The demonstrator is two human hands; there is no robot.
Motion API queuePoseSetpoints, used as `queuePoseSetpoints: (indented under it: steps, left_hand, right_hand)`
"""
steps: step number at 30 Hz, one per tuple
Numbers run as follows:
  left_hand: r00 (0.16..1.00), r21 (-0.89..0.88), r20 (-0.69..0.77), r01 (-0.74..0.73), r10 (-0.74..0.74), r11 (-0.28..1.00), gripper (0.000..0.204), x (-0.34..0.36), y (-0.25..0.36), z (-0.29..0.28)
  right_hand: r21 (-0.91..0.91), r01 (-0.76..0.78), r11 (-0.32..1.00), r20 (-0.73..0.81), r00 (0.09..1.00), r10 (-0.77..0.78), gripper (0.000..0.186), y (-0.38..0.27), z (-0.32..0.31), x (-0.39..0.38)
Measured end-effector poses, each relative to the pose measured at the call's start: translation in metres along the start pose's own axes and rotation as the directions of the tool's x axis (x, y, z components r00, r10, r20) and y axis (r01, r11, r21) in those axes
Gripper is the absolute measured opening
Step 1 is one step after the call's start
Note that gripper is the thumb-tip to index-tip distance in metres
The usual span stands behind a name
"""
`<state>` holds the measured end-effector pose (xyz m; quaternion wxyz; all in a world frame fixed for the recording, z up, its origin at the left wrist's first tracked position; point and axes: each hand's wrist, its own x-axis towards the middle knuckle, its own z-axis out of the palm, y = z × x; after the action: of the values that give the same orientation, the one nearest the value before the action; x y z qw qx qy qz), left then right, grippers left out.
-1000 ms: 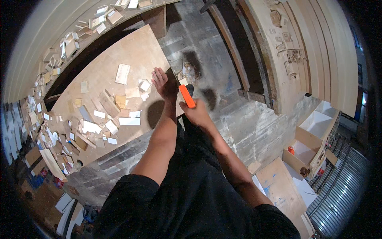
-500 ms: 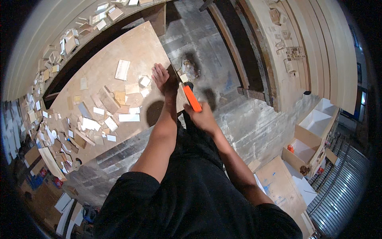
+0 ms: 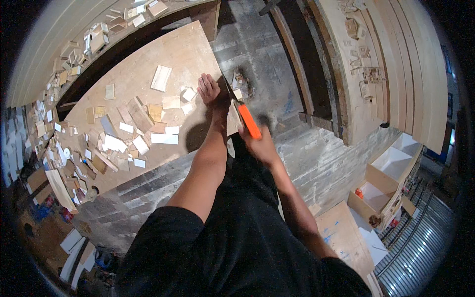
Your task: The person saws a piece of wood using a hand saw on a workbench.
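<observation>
My left hand [image 3: 209, 89] lies on a pale plywood board [image 3: 158, 49], near its right edge, fingers extended and resting on the surface. My right hand [image 3: 258, 143] grips an orange-handled tool [image 3: 250, 120], apparently a saw, whose thin dark blade runs along that edge, just right of my left hand. Loose wooden offcuts [image 3: 161, 77] and white pieces [image 3: 164, 138] lie scattered over the board to the left.
Workbenches [image 3: 339, 86] with wooden scraps flank the grey concrete floor [image 3: 307, 168]. At lower right stand an open partitioned box [image 3: 388, 166], sheet panels [image 3: 341, 237] and corrugated metal [image 3: 415, 247]. More scrap blocks [image 3: 96, 42] line the upper-left bench.
My right hand and the orange tool have moved back toward my body relative to my left hand, showing more blade. The whole view has shifted slightly; my left hand stays on the board.
</observation>
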<state>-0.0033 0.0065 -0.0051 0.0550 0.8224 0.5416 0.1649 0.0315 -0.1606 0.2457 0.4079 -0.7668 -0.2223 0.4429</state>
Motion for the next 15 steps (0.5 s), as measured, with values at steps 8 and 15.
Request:
queuePoseSetpoints:
  steps: [8,15]
  left_hand:
    - [0.994,0.084,0.078,-0.089,0.083,0.992,0.058,-0.016,0.015,-0.005]
    - [0.999,0.012,-0.003,-0.032,0.032,0.999,0.060,-0.004,0.011,0.007]
  right_hand:
    - [-0.098,-0.068,0.993,-0.285,0.958,0.038,0.044,0.018,0.019,-0.020]
    - [0.139,-0.235,0.962,-0.009,0.971,0.238,0.043,0.007,-0.011,0.004]
